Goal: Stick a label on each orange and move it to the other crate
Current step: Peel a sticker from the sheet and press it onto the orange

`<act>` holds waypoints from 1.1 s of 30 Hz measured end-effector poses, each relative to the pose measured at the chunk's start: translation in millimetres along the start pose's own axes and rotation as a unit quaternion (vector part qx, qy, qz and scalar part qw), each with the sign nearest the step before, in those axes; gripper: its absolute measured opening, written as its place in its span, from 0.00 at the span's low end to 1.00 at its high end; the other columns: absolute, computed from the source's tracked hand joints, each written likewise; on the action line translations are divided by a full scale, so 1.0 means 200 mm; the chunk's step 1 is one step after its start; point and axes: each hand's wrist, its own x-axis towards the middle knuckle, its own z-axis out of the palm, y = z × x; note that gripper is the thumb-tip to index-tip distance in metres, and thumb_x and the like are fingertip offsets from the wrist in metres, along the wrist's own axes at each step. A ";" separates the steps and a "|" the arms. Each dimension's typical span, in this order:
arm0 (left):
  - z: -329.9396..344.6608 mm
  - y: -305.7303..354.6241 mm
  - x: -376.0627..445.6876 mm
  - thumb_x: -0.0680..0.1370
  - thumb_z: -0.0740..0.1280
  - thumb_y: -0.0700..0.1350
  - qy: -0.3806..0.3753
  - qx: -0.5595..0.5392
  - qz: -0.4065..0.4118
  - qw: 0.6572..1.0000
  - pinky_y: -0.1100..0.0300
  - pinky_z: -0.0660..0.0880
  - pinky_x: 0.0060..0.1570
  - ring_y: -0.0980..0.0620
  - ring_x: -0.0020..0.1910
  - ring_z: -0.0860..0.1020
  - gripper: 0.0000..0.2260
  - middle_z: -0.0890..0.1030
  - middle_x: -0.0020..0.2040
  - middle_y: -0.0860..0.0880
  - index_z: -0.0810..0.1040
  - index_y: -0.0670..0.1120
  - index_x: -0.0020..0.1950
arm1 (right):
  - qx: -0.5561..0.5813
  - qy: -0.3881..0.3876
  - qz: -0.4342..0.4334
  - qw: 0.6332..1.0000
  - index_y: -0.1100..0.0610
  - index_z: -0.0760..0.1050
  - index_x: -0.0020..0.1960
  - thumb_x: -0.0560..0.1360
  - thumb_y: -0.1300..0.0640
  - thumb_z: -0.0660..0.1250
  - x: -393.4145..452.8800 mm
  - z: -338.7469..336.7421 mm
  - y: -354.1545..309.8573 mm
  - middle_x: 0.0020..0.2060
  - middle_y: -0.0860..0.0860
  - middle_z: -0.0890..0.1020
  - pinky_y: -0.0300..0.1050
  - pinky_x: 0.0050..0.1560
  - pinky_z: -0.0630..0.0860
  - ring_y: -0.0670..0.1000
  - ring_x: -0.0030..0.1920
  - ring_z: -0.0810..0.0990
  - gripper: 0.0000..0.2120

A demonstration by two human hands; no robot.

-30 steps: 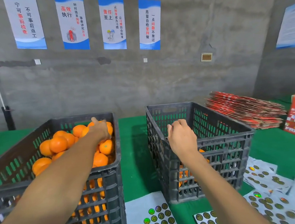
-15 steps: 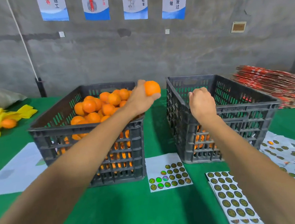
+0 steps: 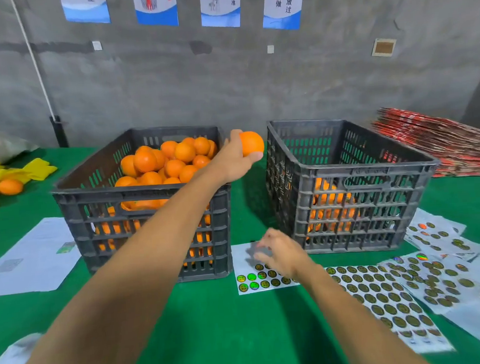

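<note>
The round orange fruit (image 3: 251, 143) is being held aloft in the left hand (image 3: 233, 161), over the gap between the two dark grey slotted plastic crates, at about twelve o'clock from the viewer. The left grip is being kept closed around it, with the fruit cupped by the fingers and thumb near their ends rather than deep in the palm. The full crate (image 3: 145, 200) is being passed at eleven o'clock; the part-filled crate (image 3: 348, 184) is standing at one o'clock.

The right hand (image 3: 280, 254) is being lowered onto the white sheet of round holographic labels (image 3: 265, 279) lying on the green-covered desk (image 3: 230, 334) between the crates. Whether a label is being pinched already cannot be told, since the fingers are blurred; they appear loosely curled above the paper.

Several risks are being judged from this. The fruit could be dropped, since it is being carried at arm's length in a shallow hold. A label could be torn or folded onto itself if it is peeled one-handed, because the sheet is not being held down. Two labels could also be lifted together, being so closely spaced.
</note>
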 end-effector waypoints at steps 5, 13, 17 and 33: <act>0.01 0.00 0.00 0.82 0.68 0.55 0.005 0.010 0.001 1.000 0.41 0.69 0.71 0.37 0.74 0.67 0.37 0.60 0.79 0.38 0.49 0.44 0.82 | 0.095 -0.043 0.064 0.992 0.58 0.79 0.68 0.74 0.42 0.75 -0.05 0.17 0.08 0.59 0.50 0.72 0.48 0.68 0.70 0.51 0.60 0.73 0.28; 0.01 0.01 -0.01 0.82 0.68 0.54 0.006 0.014 0.009 1.000 0.41 0.70 0.70 0.37 0.72 0.69 0.36 0.61 0.77 0.39 0.50 0.44 0.82 | 0.179 0.037 0.097 0.978 0.57 0.82 0.64 0.76 0.47 0.75 -0.07 0.27 0.11 0.55 0.48 0.75 0.45 0.66 0.71 0.49 0.58 0.74 0.21; 0.01 0.01 -0.01 0.82 0.68 0.54 0.004 0.011 0.009 1.000 0.40 0.70 0.70 0.37 0.72 0.69 0.36 0.62 0.78 0.39 0.50 0.44 0.82 | 0.232 0.049 0.112 0.965 0.56 0.85 0.59 0.76 0.49 0.75 -0.06 0.26 0.12 0.53 0.47 0.78 0.44 0.63 0.73 0.47 0.56 0.77 0.15; 0.01 0.02 -0.03 0.82 0.69 0.54 0.010 0.009 0.005 1.000 0.40 0.72 0.69 0.38 0.71 0.71 0.37 0.63 0.77 0.41 0.51 0.47 0.82 | 0.343 0.091 0.200 0.913 0.56 0.85 0.46 0.79 0.54 0.72 -0.01 0.26 0.13 0.47 0.50 0.85 0.41 0.52 0.77 0.51 0.50 0.83 0.07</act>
